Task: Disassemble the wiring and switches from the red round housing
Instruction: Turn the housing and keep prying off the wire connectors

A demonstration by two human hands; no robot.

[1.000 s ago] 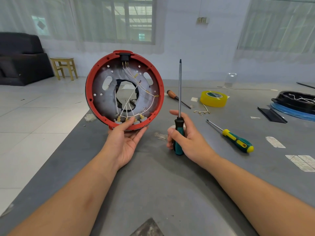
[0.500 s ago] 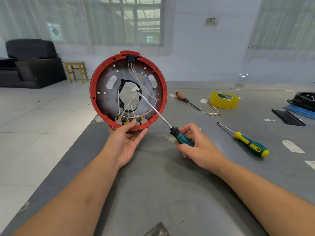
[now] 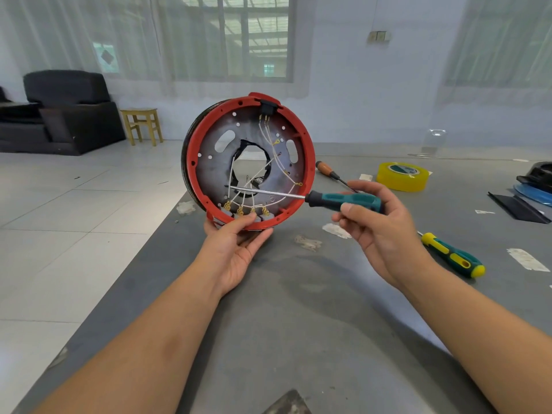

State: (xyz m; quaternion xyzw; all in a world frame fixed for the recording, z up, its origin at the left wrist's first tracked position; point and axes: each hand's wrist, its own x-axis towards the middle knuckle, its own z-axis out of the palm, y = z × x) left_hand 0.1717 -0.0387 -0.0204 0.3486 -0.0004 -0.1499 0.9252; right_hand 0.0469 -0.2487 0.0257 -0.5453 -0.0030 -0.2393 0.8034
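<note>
1 head-worn wide-angle view looks forward and down, close above the grey table (image 3: pixel 298 309); beyond the table, the tiled floor (image 3: pixel 74 204) and far window (image 3: pixel 233 37) show.

matt red plastic housing (image 3: pixel 309 162), shiny metal screwdriver (image 3: pixel 343 201)
</note>
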